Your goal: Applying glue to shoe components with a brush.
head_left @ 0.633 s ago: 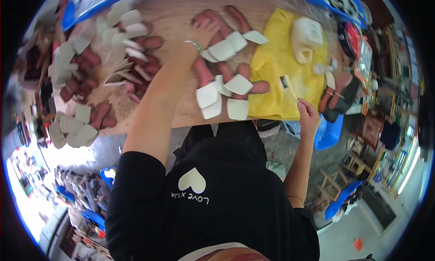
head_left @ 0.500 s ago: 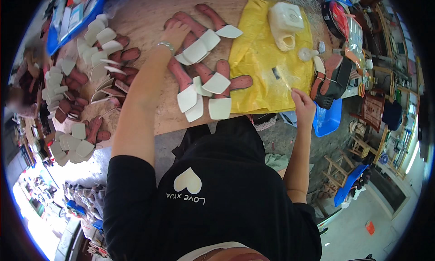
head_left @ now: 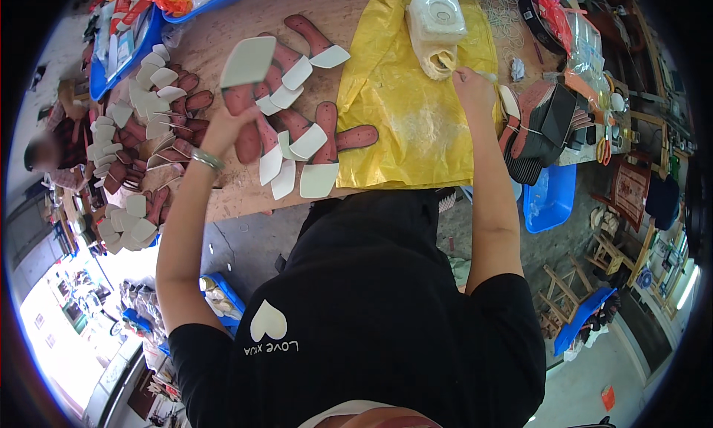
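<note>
My left hand [head_left: 230, 128] is closed on a reddish-brown shoe insole with a whitish heel piece [head_left: 249, 61], lifted over the table and slightly blurred. Beside it several similar insoles [head_left: 308, 33] lie on the wood, some overlapping. My right hand [head_left: 474, 91] pinches the end of a small brush at the cut opening of a whitish plastic jug [head_left: 434, 18]. The brush is mostly hidden there. The jug lies on a yellow plastic sheet [head_left: 405, 123].
More insoles with whitish pieces [head_left: 137, 142] crowd the wooden table's left side. Bundled dark soles [head_left: 538, 123] stand at its right edge, above a blue bin [head_left: 549, 198]. A blue tray [head_left: 130, 60] is at the far left. Another person [head_left: 67, 131] is beyond the left side.
My left hand has lifted an insole from the group and brought it nearer and left. My right hand has carried the brush from over the yellow sheet up to the jug's opening.
</note>
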Demonstrator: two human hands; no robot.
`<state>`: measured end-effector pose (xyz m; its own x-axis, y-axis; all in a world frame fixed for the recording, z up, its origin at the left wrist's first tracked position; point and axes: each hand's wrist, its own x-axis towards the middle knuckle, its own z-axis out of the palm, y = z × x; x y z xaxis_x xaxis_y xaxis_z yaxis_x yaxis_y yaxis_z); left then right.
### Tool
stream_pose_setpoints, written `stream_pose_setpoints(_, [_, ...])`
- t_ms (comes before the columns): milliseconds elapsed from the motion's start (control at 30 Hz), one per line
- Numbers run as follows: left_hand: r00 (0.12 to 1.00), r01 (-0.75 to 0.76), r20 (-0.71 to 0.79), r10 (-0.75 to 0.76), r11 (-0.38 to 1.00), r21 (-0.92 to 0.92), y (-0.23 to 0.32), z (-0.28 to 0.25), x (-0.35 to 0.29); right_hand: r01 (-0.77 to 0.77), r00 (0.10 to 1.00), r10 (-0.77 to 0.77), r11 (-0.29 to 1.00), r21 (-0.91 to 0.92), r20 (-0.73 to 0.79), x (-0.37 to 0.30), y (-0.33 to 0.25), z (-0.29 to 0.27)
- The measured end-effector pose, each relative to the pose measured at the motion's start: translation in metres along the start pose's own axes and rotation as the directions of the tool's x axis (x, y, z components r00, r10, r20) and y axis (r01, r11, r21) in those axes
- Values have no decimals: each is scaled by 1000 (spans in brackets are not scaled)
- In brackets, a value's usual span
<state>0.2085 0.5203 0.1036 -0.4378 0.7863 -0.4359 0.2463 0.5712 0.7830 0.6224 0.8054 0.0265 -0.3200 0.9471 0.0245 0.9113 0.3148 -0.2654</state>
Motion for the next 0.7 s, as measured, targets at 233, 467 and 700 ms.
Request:
stream_pose_setpoints(233, [831, 536, 531, -168, 502, -679, 68, 111, -69, 133, 991, -133, 990, -46, 1, -38, 16, -13])
stream_pose_setpoints(467, [842, 526, 521, -138, 427, -736, 102, 175, -89, 74, 997, -52, 703, 708, -53, -121, -26, -53])
stream_pose_setpoints(700, [856, 498, 500, -132, 472, -727, 107, 179, -104, 82, 990, 12, 756, 649, -139, -86, -13, -55])
